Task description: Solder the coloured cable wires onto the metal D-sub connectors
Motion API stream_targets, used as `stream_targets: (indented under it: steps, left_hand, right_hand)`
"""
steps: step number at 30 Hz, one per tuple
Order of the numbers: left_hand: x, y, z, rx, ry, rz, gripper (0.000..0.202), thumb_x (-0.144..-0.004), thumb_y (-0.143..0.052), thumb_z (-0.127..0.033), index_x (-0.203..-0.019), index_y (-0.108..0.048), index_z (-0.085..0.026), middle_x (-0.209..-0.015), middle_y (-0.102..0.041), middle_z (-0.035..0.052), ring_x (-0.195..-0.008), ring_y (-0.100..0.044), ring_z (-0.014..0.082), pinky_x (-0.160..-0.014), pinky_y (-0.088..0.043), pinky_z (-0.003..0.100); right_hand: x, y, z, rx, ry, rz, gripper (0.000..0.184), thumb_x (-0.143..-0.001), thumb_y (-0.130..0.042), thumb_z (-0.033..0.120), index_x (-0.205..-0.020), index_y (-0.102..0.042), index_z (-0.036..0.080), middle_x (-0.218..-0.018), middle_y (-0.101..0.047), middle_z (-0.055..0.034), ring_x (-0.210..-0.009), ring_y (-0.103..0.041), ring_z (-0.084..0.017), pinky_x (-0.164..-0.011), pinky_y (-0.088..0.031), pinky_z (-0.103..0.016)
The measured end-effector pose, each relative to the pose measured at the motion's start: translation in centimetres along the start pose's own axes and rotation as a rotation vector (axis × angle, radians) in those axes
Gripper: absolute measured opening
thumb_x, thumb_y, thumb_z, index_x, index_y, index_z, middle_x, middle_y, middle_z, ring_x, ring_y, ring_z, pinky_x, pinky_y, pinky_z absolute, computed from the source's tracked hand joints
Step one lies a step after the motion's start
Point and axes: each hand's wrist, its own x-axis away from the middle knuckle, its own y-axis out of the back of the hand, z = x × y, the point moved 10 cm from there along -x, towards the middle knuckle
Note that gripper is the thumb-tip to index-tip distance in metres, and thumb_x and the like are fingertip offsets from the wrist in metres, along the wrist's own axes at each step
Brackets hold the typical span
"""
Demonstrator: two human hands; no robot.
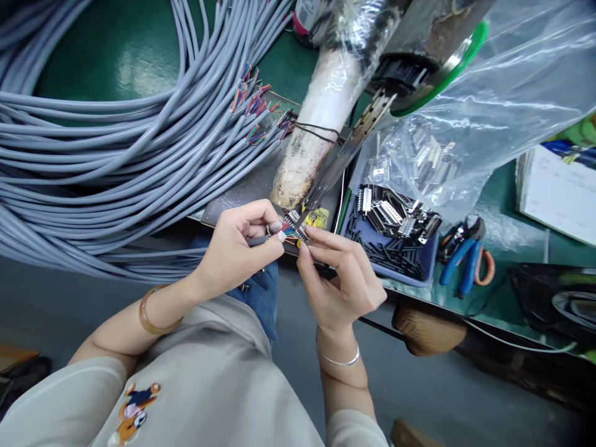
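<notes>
My left hand [235, 248] pinches the end of a grey cable [257, 239], whose coloured wires [289, 232] fan out from its stripped tip. My right hand [342, 279] is closed on a small metal connector [296, 222] that meets those wires. Both hands work close together at the front edge of the green bench [139, 56], just below the tip of a wrapped, tape-covered tool [321, 118].
A large bundle of grey cables [93, 167] with stripped coloured ends covers the left of the bench. A blue tray [395, 254] holds several connectors and black parts. Blue and orange pliers [465, 257] lie to its right. A clear plastic bag [488, 105] of connectors sits behind.
</notes>
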Motion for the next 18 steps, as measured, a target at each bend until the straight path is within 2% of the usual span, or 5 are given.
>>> stream_targets:
  steps: [6, 11, 18]
  left_hand:
    - [0.0, 0.1, 0.4, 0.035, 0.016, 0.015, 0.012, -0.071, -0.068, -0.012, -0.071, -0.057, -0.016, -0.070, -0.057, -0.0023, -0.051, -0.039, 0.0030, -0.047, -0.031, 0.017]
    - [0.1, 0.2, 1.0, 0.078, 0.063, 0.027, 0.012, -0.071, -0.069, -0.013, -0.072, -0.057, -0.016, -0.068, -0.054, -0.0038, -0.051, -0.039, 0.0029, -0.047, -0.030, 0.017]
    - [0.1, 0.2, 0.3, 0.038, 0.003, 0.015, 0.012, -0.074, -0.070, -0.014, -0.072, -0.059, -0.015, -0.070, -0.055, -0.0029, -0.054, -0.041, 0.0039, -0.051, -0.035, 0.017]
  right_hand:
    - [0.1, 0.0, -0.1, -0.028, -0.016, -0.009, 0.021, -0.082, -0.078, 0.005, -0.086, -0.065, 0.021, -0.100, -0.081, -0.0036, -0.084, -0.077, -0.014, -0.075, -0.063, -0.024]
    - [0.3, -0.3, -0.4, -0.042, -0.031, 0.010, 0.020, -0.084, -0.076, 0.006, -0.083, -0.063, 0.022, -0.099, -0.081, -0.0026, -0.086, -0.077, -0.015, -0.077, -0.063, -0.026]
    - [-0.1, -0.2, -0.2, -0.008, -0.014, -0.008, 0.020, -0.082, -0.079, 0.008, -0.087, -0.067, 0.023, -0.098, -0.081, -0.0014, -0.085, -0.077, -0.016, -0.076, -0.063, -0.028]
